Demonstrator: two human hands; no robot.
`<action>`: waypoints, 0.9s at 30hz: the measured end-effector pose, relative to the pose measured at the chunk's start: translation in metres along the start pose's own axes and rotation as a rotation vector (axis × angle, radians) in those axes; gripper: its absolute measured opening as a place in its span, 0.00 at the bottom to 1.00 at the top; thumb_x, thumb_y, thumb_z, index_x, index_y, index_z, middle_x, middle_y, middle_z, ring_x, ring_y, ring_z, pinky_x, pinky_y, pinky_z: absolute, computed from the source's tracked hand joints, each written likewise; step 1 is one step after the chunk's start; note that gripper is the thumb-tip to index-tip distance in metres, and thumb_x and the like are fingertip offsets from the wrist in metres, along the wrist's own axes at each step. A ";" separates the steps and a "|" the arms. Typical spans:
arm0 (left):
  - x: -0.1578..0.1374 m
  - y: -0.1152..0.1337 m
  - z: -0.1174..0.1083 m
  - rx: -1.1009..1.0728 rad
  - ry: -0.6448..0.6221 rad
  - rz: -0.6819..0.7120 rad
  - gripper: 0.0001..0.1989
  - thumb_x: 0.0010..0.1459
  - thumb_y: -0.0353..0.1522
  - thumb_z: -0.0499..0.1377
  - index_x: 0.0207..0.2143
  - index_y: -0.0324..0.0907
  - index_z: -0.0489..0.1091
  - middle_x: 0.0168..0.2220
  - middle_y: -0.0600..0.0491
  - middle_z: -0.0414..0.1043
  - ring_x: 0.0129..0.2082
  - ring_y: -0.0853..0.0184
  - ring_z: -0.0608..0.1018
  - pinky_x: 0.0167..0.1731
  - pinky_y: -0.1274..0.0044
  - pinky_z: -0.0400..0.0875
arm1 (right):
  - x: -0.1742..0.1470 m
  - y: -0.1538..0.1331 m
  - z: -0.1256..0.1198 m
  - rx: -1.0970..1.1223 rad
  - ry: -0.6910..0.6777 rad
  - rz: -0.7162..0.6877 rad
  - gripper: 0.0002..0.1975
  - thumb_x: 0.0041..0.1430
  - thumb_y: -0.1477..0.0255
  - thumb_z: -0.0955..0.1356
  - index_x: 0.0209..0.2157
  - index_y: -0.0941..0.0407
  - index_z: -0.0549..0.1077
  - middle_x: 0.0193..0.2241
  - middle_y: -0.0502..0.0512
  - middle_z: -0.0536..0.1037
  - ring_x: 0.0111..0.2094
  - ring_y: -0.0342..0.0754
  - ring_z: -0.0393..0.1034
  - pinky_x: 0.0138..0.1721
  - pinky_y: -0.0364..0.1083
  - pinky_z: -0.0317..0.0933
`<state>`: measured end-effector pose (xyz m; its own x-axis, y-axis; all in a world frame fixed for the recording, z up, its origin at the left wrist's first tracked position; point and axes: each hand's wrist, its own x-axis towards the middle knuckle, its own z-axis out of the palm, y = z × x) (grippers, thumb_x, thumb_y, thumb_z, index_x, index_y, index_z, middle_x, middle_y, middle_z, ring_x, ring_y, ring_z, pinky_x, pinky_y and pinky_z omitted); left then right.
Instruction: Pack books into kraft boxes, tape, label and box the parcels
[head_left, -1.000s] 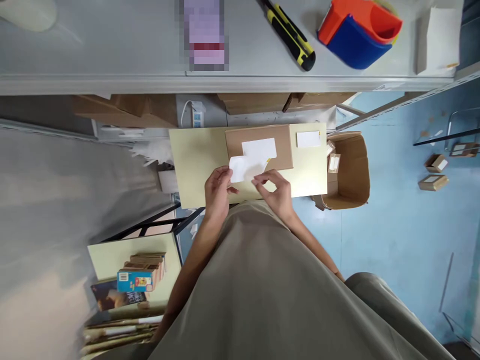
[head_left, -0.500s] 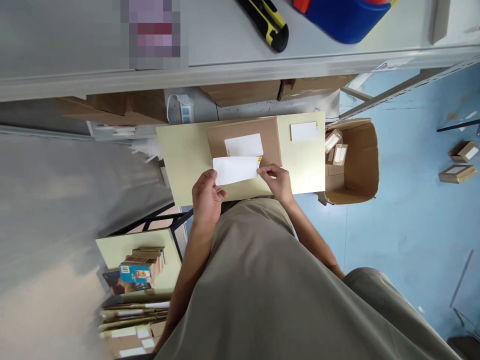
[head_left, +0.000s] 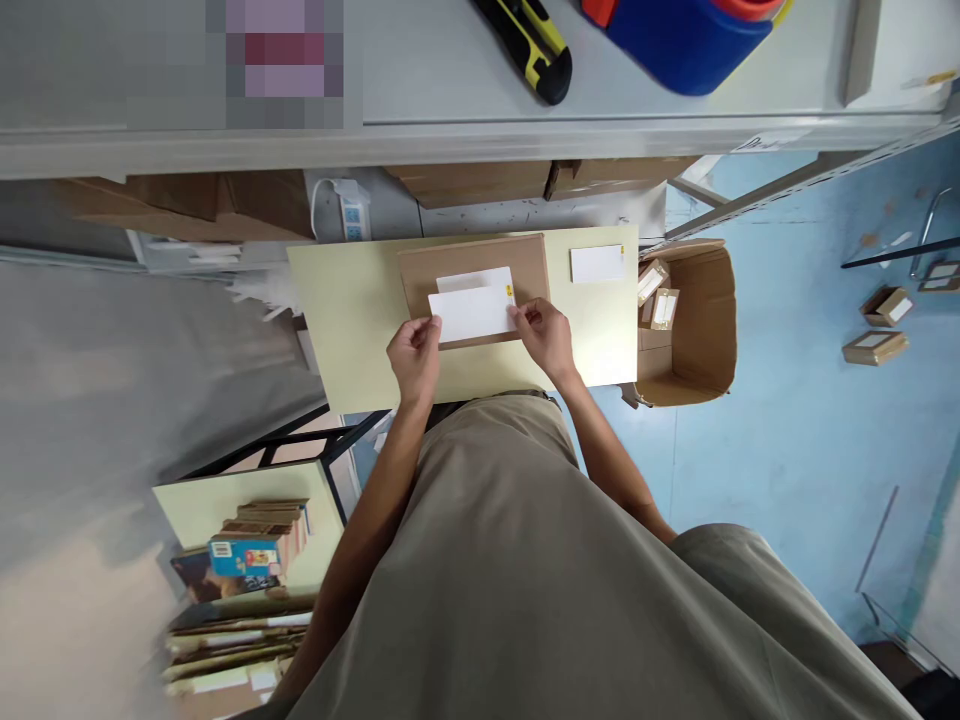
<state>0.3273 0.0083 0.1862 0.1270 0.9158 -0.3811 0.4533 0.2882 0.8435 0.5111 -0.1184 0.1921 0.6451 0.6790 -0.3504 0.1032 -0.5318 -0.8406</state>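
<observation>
A white label [head_left: 474, 311] with a small yellow mark at its right end is stretched between my two hands, over a flat cardboard box [head_left: 529, 262]. My left hand [head_left: 415, 362] pinches the label's lower left corner. At the right end, my right hand [head_left: 546, 338] has thumb and finger closed on the edge. Behind the held label, another white label [head_left: 472, 280] lies on the box and is partly covered. The box rests on a pale yellow tabletop [head_left: 352, 330]. One more white label [head_left: 597, 264] lies on the tabletop, right of the box.
An open cardboard carton [head_left: 701, 320] with small boxes stands right of the table. On the grey shelf [head_left: 435, 90] above lie a yellow-black utility knife [head_left: 536, 50] and a blue tape dispenser [head_left: 682, 45]. A power strip [head_left: 354, 215] sits behind the table. Books [head_left: 259, 545] are stacked at lower left.
Both hands have moved the label forward, away from my body, so it now lies over the box and covers more of the label there. The view has shifted slightly.
</observation>
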 end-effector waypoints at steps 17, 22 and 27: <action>0.033 -0.015 0.031 0.101 0.039 0.044 0.09 0.66 0.39 0.65 0.37 0.43 0.77 0.37 0.50 0.82 0.41 0.62 0.81 0.47 0.74 0.75 | 0.041 0.012 0.038 -0.390 0.099 0.118 0.11 0.82 0.63 0.66 0.44 0.54 0.75 0.43 0.65 0.86 0.49 0.61 0.82 0.56 0.59 0.75; 0.034 -0.017 0.033 0.147 0.019 0.053 0.09 0.69 0.38 0.64 0.39 0.43 0.77 0.38 0.51 0.82 0.42 0.62 0.81 0.49 0.74 0.75 | 0.044 0.009 0.042 -0.430 0.110 0.186 0.10 0.82 0.64 0.66 0.46 0.55 0.74 0.47 0.66 0.86 0.52 0.63 0.82 0.59 0.62 0.75; 0.034 -0.017 0.033 0.212 0.019 0.066 0.09 0.72 0.37 0.62 0.40 0.42 0.78 0.39 0.50 0.82 0.41 0.62 0.82 0.48 0.75 0.75 | 0.042 0.000 0.036 -0.438 0.131 0.228 0.10 0.81 0.63 0.69 0.44 0.54 0.75 0.46 0.62 0.87 0.51 0.61 0.83 0.61 0.61 0.75</action>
<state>0.3531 0.0253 0.1462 0.1469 0.9365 -0.3185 0.6205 0.1635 0.7670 0.5115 -0.0718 0.1624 0.7745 0.4668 -0.4269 0.2381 -0.8404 -0.4869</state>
